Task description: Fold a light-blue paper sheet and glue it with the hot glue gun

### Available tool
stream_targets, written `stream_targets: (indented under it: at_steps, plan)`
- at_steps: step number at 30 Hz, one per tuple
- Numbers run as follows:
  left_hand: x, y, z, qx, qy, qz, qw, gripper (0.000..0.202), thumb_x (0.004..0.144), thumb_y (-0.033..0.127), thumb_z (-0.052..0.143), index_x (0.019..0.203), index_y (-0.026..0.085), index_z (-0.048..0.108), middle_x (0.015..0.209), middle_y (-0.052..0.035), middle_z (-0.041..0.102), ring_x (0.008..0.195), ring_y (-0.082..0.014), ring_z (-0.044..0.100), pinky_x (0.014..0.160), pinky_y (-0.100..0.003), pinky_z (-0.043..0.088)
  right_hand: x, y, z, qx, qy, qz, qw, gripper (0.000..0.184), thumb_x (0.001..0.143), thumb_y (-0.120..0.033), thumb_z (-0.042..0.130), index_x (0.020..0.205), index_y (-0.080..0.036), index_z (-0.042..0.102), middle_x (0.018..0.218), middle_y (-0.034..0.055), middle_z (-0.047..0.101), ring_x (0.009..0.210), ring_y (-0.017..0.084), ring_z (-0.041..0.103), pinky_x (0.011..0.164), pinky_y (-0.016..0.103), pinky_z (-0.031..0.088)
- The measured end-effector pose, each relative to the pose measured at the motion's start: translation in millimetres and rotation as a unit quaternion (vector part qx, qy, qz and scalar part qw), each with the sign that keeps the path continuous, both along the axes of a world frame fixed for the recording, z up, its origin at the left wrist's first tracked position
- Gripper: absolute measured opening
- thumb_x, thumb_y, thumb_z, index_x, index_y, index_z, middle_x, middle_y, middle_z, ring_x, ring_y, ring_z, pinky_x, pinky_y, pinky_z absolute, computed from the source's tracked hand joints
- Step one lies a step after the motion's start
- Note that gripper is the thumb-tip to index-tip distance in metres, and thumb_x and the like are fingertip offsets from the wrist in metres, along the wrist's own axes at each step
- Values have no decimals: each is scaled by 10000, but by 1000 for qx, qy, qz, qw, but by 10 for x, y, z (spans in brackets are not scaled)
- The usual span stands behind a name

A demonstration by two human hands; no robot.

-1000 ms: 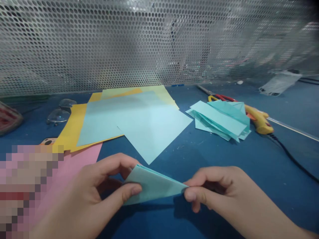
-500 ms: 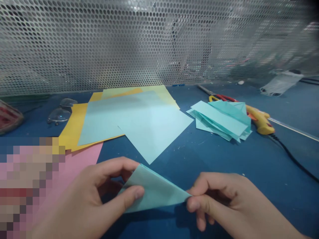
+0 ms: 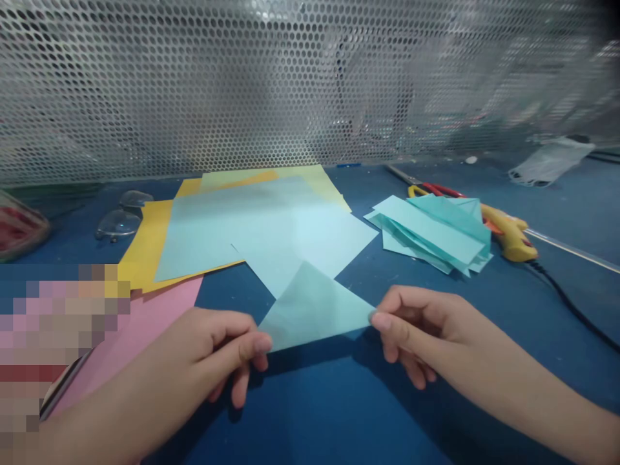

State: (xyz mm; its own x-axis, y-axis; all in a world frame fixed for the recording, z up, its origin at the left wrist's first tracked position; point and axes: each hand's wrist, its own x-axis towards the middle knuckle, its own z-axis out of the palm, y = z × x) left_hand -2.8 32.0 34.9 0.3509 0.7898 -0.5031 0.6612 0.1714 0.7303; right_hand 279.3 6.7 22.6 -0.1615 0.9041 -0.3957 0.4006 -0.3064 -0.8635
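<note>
A light blue sheet of paper folded into a triangle (image 3: pixel 314 307) is held up between my two hands, its peak pointing away from me. My left hand (image 3: pixel 232 352) pinches its left corner between thumb and fingertips. The right corner is gripped the same way by my right hand (image 3: pixel 416 332). Behind the triangle lies a flat light blue sheet (image 3: pixel 271 226), its near corner partly covered by the folded piece. To the right rests a pile of folded blue-green papers (image 3: pixel 431 232).
Yellow paper (image 3: pixel 133 252) and pink paper (image 3: pixel 184 294) lie on the blue table at left, near eyeglasses (image 3: pixel 119 223). Scissors (image 3: pixel 431 188) and a yellow glue gun (image 3: pixel 513 239) with a black cord are at right. A perforated metal panel (image 3: pixel 242 84) stands behind.
Both hands have lifted the folded paper up and away from me. My left hand has shifted its hold to the left corner, and the triangle's peak now points away.
</note>
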Motion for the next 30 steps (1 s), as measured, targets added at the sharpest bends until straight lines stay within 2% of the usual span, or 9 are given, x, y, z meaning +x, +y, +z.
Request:
stream_targets:
  at_steps: [3,6,10,13,16,18,23,25,30]
  plan:
    - [1,-3,6,12,18,-3,1000,471,868,677,462,721,282,673,439,44,611,466,-152,508,542,-232,416,20,-15,-4,39,-51,27,998,541,938,-715,630,684,-242,564,570,-49,512,449,105,423,446,241,318]
    - [-48,-22,-26,26,29,-9,999,497,896,692,465,652,284,610,437,45,591,484,-154,529,550,-234,419,47,-19,-10,111,-90,55,988,565,1000,-679,574,646,-241,538,581,-48,440,522,125,392,489,250,319]
    - [-129,-67,-98,135,-8,-8,991,474,915,654,622,649,262,611,584,47,625,531,-138,524,491,-222,356,43,-18,-1,123,-49,76,988,535,1060,-607,533,678,-240,611,628,-31,533,521,122,431,498,255,354]
    - [-97,-100,-95,190,-3,17,982,413,906,657,661,767,268,674,621,51,579,587,-157,549,514,-221,415,-6,-35,30,125,-34,126,983,478,1066,-520,516,696,-243,638,614,-22,574,523,127,479,502,249,370]
    - [12,-134,-64,183,-14,27,983,374,899,650,676,878,278,712,631,49,582,648,-185,613,557,-228,490,-56,-59,56,145,-52,172,973,422,1064,-430,492,705,-245,612,628,-7,618,572,145,553,550,250,413]
    - [83,-165,-60,176,-29,29,983,355,886,635,699,926,284,723,644,48,601,673,-192,641,571,-229,514,-85,-71,55,156,-72,190,967,427,1062,-445,518,697,-242,602,630,-2,624,575,151,548,557,260,409]
    - [151,-283,-91,139,-67,36,987,317,855,574,754,1000,295,721,675,51,669,692,-197,697,583,-232,543,-179,-122,3,95,-17,199,975,666,1040,-726,523,592,-234,554,564,-11,580,529,131,528,545,260,381]
    - [152,-332,-89,105,-90,38,990,269,849,510,752,1012,300,711,687,60,702,675,-188,714,589,-229,547,-207,-168,-10,74,5,189,979,711,1029,-773,501,569,-232,525,528,-19,546,498,119,510,537,249,382]
    - [169,-408,-59,50,-151,69,985,221,830,449,694,1025,345,680,668,108,729,615,-154,717,597,-190,521,-211,-273,-6,51,-1,186,981,608,1019,-667,558,592,-234,564,576,10,624,544,141,567,543,246,399]
